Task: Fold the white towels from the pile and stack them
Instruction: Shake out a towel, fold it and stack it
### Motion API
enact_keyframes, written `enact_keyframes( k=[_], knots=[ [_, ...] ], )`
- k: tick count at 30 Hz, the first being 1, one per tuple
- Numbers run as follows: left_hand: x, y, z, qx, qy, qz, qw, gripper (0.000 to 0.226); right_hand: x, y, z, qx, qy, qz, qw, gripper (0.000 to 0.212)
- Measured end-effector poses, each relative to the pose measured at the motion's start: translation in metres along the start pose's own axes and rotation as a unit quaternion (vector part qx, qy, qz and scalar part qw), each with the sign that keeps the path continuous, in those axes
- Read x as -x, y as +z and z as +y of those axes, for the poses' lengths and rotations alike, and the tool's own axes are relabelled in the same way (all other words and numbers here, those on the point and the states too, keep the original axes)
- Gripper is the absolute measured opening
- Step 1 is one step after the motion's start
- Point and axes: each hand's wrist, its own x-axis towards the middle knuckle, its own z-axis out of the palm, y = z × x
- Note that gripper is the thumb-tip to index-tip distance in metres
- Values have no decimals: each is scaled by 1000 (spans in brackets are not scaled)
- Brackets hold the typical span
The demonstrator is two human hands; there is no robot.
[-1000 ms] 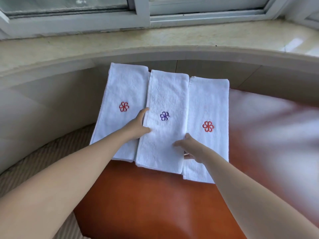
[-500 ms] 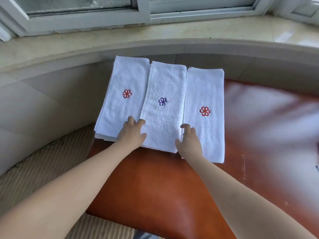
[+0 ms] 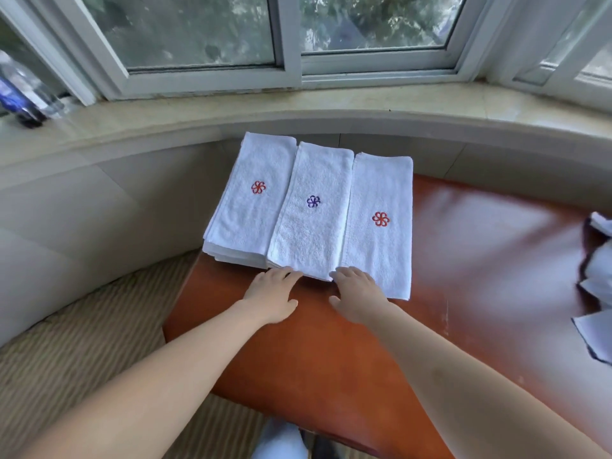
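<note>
Three folded white towels lie side by side at the far end of the brown table [image 3: 331, 342]. The left towel [image 3: 251, 207] tops a stack and bears a red flower. A purple flower marks the middle towel [image 3: 311, 226], and the right towel [image 3: 381, 246] has a red flower. My left hand [image 3: 271, 293] lies flat on the table, fingertips touching the middle towel's near edge. My right hand [image 3: 356, 293] rests open at the near corner between the middle and right towels. Neither hand grips anything.
A pile of unfolded white cloth [image 3: 596, 286] lies at the table's right edge. A curved stone sill [image 3: 331, 107] and window run behind the towels. A water bottle [image 3: 20, 94] stands on the sill at far left. Striped carpet [image 3: 82, 342] lies left of the table.
Both hands have slid back toward me along the middle towel, from its middle to its near edge. The head view has tilted up, showing the window and the cloth pile.
</note>
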Motion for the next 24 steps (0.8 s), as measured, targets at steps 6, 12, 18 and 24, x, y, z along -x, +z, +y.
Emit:
enact_keyframes(
  k=[6,12,18,24],
  knots=[
    [49,-52,38,8,-13,79,997,78,53,-38,-7,11,24,82,996,77],
    [108,-62,90,20,14,133,991,77,132,-48,-8,35,32,107,993,78],
    [139,-55,158,23,63,151,986,75,215,-56,13,27,65,136,988,76],
    [143,-65,251,35,131,160,978,72,295,-75,71,10,126,157,979,75]
  ],
)
